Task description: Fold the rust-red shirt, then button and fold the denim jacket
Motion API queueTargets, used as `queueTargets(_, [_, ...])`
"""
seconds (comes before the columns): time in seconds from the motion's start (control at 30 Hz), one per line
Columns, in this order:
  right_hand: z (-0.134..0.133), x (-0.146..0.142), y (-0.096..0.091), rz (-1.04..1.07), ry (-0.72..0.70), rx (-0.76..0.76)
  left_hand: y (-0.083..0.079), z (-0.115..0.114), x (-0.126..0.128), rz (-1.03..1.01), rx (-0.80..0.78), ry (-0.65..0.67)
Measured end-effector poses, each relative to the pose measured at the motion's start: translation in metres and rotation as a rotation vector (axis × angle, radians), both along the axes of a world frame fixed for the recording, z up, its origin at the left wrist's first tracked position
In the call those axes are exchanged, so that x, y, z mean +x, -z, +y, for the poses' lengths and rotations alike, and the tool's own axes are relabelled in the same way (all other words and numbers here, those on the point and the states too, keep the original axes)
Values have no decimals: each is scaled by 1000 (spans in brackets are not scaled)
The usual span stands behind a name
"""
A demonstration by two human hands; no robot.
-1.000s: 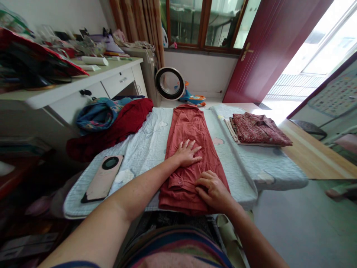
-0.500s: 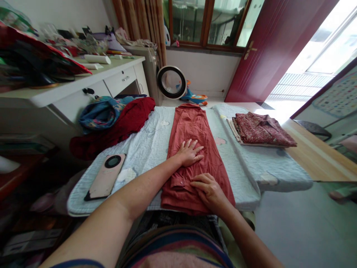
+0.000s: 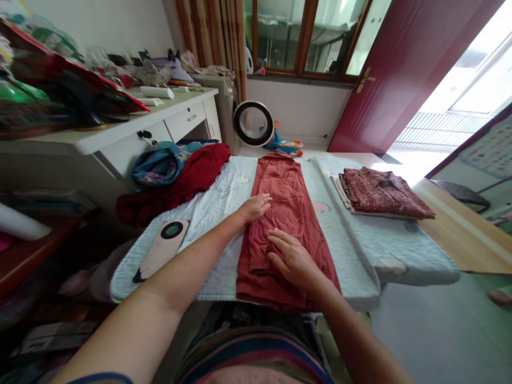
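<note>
1. So, red shirt point(image 3: 284, 184) spans counter point(image 3: 342, 245), far edge to near.
2. Left hand point(image 3: 255, 208), right hand point(image 3: 296, 261) released, fingers extended over it.
3. Phone point(image 3: 158, 256), left near corner: marking illegible.
4. Washer door point(image 3: 253, 141) open past far edge.

Right hand point(image 3: 295, 261) apparently touching reddish garment point(image 3: 290, 213).

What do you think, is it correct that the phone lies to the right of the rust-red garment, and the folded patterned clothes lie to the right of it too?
Not quite: the phone lies to the left of the rust-red garment, as the head view shows. The folded patterned clothes do lie to its right.
</note>
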State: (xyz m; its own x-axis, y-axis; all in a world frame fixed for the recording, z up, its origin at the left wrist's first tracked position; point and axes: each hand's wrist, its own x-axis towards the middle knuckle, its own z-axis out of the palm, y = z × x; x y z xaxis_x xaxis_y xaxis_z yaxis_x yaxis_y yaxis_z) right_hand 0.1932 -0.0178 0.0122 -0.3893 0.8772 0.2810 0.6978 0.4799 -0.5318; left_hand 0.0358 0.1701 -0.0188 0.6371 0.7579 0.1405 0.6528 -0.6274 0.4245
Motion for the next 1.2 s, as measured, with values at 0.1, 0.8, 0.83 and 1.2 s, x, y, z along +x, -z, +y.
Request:
queueTargets(0.1, [7,-18,12,-177,-33,-67,14,-3,-10,173,24,-18])
queueTargets(0.8, [88,-5,-22,-217,16,-4,10,-49,-26,39,112,-122])
queueTargets(0.83, [106,-6,-17,-232,35,10,10,-55,-26,33,126,-143])
queueTargets(1.2, [158,1,53,-184,110,92,0,-70,-28,5,175,-174])
